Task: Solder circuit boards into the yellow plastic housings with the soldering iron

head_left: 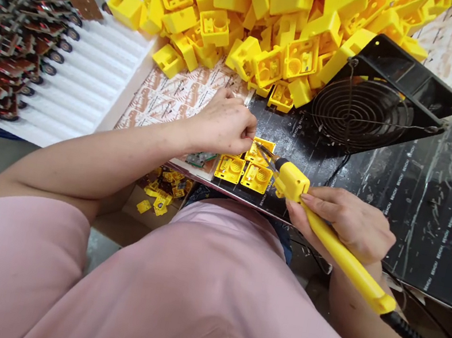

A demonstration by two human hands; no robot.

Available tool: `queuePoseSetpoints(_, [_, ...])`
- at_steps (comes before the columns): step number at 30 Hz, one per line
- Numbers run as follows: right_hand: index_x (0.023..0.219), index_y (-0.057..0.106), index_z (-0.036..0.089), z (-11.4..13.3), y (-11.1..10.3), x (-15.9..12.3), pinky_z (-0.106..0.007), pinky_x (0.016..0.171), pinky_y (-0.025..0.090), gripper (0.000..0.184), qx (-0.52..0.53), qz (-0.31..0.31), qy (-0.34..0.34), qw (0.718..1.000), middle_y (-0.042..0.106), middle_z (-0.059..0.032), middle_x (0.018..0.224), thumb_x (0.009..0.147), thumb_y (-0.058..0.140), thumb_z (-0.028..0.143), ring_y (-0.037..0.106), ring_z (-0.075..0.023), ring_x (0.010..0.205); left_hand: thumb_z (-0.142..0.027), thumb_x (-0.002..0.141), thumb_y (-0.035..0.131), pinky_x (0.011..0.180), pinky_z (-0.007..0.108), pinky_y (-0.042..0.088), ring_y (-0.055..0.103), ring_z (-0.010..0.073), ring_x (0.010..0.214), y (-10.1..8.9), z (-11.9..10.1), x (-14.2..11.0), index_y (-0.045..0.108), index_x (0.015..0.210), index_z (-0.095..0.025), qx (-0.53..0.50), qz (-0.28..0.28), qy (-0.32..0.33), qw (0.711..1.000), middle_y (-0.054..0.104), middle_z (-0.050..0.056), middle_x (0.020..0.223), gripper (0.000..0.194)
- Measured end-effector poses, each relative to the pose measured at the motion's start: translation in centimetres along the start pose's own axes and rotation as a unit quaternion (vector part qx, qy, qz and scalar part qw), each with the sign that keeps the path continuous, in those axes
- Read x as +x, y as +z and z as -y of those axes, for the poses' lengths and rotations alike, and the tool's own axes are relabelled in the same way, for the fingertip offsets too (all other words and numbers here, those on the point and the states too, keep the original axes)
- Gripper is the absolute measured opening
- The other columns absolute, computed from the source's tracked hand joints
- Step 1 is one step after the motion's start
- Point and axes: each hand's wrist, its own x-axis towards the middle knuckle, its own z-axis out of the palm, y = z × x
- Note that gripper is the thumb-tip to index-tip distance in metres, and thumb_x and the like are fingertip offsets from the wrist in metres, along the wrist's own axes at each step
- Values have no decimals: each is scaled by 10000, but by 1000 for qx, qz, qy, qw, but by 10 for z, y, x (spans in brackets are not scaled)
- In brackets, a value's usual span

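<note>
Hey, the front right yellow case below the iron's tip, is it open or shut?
Open: the case has no cover on its upward side, and its inside shows.

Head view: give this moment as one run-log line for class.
right hand: grips yellow corded tool | left hand: pinched near tool tip, contents unclear | tip: at yellow cases | nearby: black fan

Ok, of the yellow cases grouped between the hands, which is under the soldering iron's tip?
The back-right case: the soldering iron tip crosses it, while the front pair are not under it.
</note>
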Motion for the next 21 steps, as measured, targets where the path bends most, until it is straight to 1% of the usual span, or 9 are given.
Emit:
queuePoseSetpoints(4, [991, 717, 288, -3, -12, -12, -270, 577, 594, 98, -47, -7, 53, 997, 825, 20, 861, 956, 801, 250, 788, -169, 697, -261, 793, 589, 1100, 565, 427, 695, 255, 896, -2, -1, 1, 725, 720, -211, 8, 10, 0, 1000, 680, 10, 664, 162])
queuePoseSetpoints(7, [1004, 713, 286, -3, -18, -15, -261, 578, 584, 105, -62, -22, 60, 996, 819, 20, 855, 958, 787, 227, 777, -163, 686, -259, 792, 601, 1087, 557, 427, 690, 245, 871, -1, 1, 1, 709, 696, -205, 8, 6, 4, 1000, 677, 6, 654, 154])
queuePoseSetpoints(9, [981, 711, 282, -1, -19, -12, -251, 572, 578, 120, -68, -10, 62, 996, 810, 22, 832, 945, 791, 201, 767, -157, 669, -260, 790, 604, 1079, 539, 429, 683, 229, 855, -1, 3, 1, 704, 687, -206, 6, 0, 14, 1000, 673, -1, 638, 153])
queuePoseSetpoints(12, [937, 706, 285, 2, -16, -4, -255, 540, 576, 117, -46, 19, 49, 998, 800, 28, 786, 940, 793, 207, 759, -158, 633, -261, 785, 607, 1069, 506, 436, 679, 210, 830, -1, 6, 2, 712, 695, -217, -2, -3, 29, 1000, 675, -13, 624, 146])
queuePoseSetpoints(16, [921, 695, 294, 2, -6, 2, -248, 409, 495, 147, -8, -11, 14, 1000, 794, 44, 739, 928, 825, 224, 738, -149, 556, -259, 805, 617, 1052, 495, 451, 689, 211, 793, -7, 3, 4, 731, 730, -224, -5, 40, 3, 999, 705, -13, 663, 141])
queuePoseSetpoints(18, [927, 694, 281, 1, 0, 4, -234, 417, 506, 157, -2, -12, -3, 1000, 798, 31, 739, 926, 829, 203, 748, -148, 570, -260, 819, 621, 1058, 495, 449, 695, 215, 796, -9, 1, 5, 738, 745, -223, 0, 54, -8, 998, 709, -12, 678, 143])
queuePoseSetpoints(21, [933, 689, 264, -1, 3, 6, -221, 482, 557, 174, 18, -6, -29, 999, 798, 21, 743, 916, 832, 167, 764, -146, 608, -262, 828, 614, 1050, 485, 448, 705, 225, 815, -11, -1, 5, 748, 760, -224, 11, 58, -3, 998, 709, -7, 684, 155])
